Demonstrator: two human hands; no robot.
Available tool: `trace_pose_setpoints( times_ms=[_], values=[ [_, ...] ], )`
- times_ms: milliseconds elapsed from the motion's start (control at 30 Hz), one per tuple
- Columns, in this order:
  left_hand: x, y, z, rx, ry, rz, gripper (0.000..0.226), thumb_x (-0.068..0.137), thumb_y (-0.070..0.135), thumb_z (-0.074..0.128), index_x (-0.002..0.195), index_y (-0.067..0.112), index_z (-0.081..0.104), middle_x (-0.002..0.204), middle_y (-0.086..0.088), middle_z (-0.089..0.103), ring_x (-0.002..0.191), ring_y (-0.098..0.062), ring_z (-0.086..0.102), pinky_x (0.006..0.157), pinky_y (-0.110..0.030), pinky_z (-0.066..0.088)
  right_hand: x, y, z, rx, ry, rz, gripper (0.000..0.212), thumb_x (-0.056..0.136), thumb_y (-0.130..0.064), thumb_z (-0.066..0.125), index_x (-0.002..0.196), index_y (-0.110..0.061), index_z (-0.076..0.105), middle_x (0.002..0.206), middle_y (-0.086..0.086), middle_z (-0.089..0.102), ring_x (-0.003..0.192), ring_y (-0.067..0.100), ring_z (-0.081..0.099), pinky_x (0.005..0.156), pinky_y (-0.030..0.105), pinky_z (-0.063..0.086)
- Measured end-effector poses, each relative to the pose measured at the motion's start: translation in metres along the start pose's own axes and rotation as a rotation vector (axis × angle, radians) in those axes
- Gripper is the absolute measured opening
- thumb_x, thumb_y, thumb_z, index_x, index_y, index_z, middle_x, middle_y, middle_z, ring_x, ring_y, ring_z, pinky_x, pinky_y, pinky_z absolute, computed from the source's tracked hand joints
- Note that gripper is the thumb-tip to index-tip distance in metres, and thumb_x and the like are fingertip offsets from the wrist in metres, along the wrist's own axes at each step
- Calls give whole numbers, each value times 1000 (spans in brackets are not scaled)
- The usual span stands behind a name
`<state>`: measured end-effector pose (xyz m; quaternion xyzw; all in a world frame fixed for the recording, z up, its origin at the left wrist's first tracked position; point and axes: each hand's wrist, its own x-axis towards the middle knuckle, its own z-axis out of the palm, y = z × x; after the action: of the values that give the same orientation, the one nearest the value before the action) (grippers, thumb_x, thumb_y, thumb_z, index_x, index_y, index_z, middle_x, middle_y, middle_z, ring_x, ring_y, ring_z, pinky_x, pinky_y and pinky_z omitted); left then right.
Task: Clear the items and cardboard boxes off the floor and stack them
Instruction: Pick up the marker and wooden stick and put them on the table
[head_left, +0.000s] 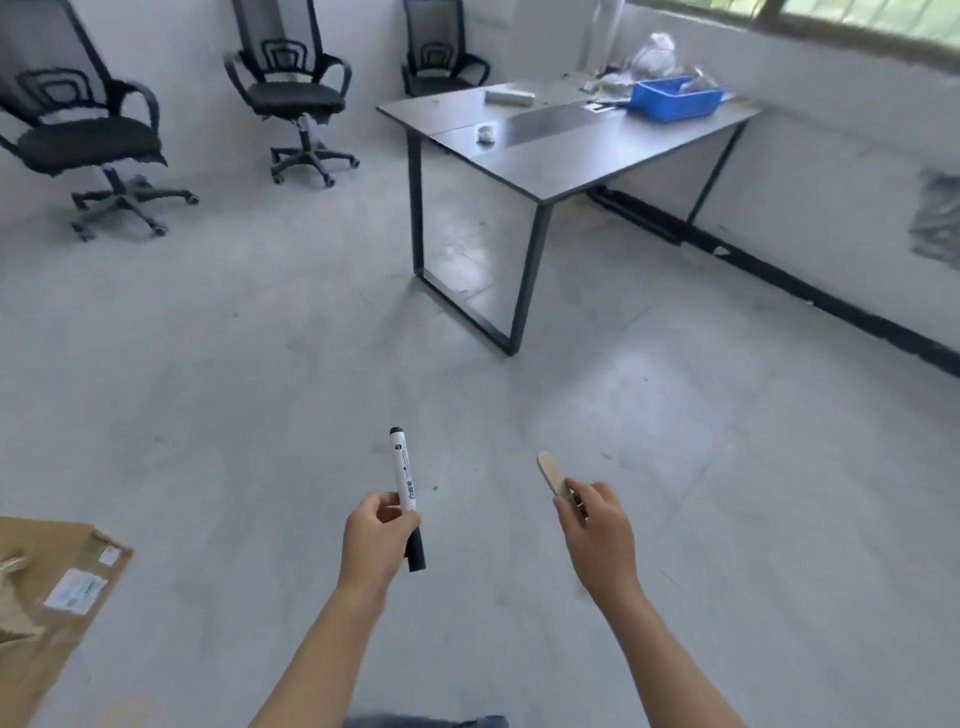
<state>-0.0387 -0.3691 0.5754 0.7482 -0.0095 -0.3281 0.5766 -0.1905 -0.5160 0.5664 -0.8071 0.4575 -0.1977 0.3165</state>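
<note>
My left hand grips a white marker with a black cap, held upright above the grey floor. My right hand pinches a flat wooden stick that points up and away. Both hands are held out in front of me at about the same height. A brown cardboard box with a white label lies on the floor at the lower left, partly cut off by the frame edge.
A grey table on black legs stands ahead at the right, with a blue bin, plastic bags and small items on it. Three black office chairs stand along the back wall. A wall with a dark skirting runs down the right.
</note>
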Motion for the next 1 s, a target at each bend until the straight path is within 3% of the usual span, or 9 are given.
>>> trace_pose_setpoints(
  times_ms=[100, 200, 433, 667, 767, 1000],
  values=[
    [-17, -3, 58, 81, -124, -12, 16, 84, -7, 55, 86, 8, 58, 75, -4, 55, 66, -18, 50, 64, -30, 44, -13, 47, -31, 4, 50, 94, 22, 90, -12, 58, 108, -1, 63, 95, 8, 55, 82, 27, 58, 71, 32, 42],
    [-23, 4, 97, 135, -188, 15, 22, 84, -7, 54, 81, 15, 56, 76, -4, 55, 67, -17, 51, 66, -30, 44, -18, 78, -53, 46, 125, 174, 22, 90, -12, 58, 110, -5, 63, 91, -1, 50, 76, 17, 52, 67, 25, 37],
    [-10, 8, 176, 270, -300, -10, 17, 85, -5, 56, 97, 7, 57, 86, -7, 60, 78, -21, 56, 79, -39, 49, 1, 133, -79, 55, 187, 304, 23, 88, -13, 61, 110, -5, 63, 89, -2, 50, 76, 16, 51, 67, 24, 37],
    [44, 55, 299, 234, -371, 1, 15, 85, -6, 55, 95, 5, 57, 79, -3, 57, 71, -17, 52, 65, -27, 45, 74, 184, -133, 8, 292, 425, 25, 88, -10, 61, 112, -3, 63, 90, -2, 50, 75, 17, 51, 68, 26, 40],
    [62, 87, 355, 211, -422, 34, 19, 85, -6, 55, 86, 13, 55, 79, -1, 57, 71, -14, 53, 66, -26, 44, 114, 200, -163, 7, 364, 462, 24, 88, -8, 61, 111, -2, 64, 90, 0, 51, 73, 17, 51, 68, 25, 38],
    [85, 113, 469, 264, -536, -12, 18, 85, -4, 55, 89, 13, 55, 81, -2, 58, 70, -14, 53, 64, -26, 44, 182, 243, -199, 31, 434, 545, 24, 86, -6, 63, 110, -2, 65, 89, 1, 53, 71, 18, 53, 62, 22, 37]
  ],
)
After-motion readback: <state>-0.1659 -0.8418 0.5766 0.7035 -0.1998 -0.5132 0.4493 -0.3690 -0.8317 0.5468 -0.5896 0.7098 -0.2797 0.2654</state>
